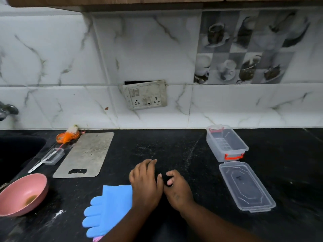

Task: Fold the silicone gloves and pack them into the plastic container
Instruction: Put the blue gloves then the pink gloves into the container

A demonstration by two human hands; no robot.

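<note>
Currently, the blue gloves [109, 206] lie unfolded left of the empty plastic container [227, 144]. Left hand [146, 184] presses flat on the gloves' cuff end; right hand [176, 189] rests loosely curled, holding nothing. Folding and packing remain.

No text, label, brand, number or sign can be read anywhere in the view. The socket plate [144, 94] on the wall beyond the hands shows only switches and pin holes. The clear container [226, 143] and its lid [246, 186], off to the right of the right hand [176, 190], carry no legible marking. The picture tiles [244, 48] above them show cups, no words.
</note>
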